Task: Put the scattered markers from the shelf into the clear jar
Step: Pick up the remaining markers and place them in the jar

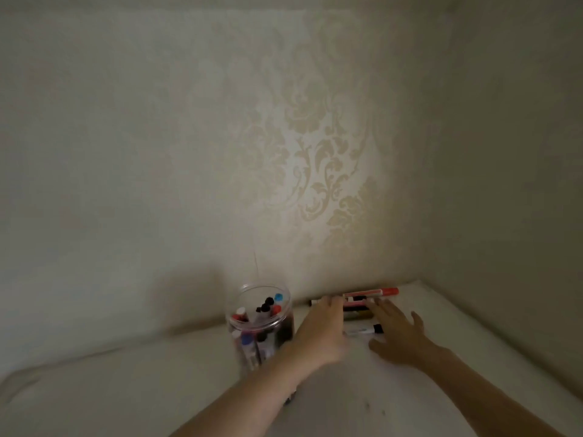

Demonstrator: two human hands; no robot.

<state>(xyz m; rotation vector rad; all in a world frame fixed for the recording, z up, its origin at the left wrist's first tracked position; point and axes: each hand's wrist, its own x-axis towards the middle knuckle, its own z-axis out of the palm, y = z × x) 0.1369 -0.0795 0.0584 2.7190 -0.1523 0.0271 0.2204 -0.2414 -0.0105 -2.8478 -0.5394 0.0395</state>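
**Markers bunched at the back wall, jar to their left**

Your loose markers (359,310) lie in a small cluster on the white shelf (157,373), close against the patterned back wall (315,152). The red-capped marker (372,292) sits farthest back; a black-capped marker (364,331) lies nearest you. Just left of the cluster stands the clear jar (260,323), upright and already holding several markers with red, black and blue caps. Your left hand (321,326) reaches over the cluster's left end, fingers extended together; motion blur hides whether it grips anything. Your right hand (397,332) rests flat, fingers spread, on the cluster's right side, holding nothing.
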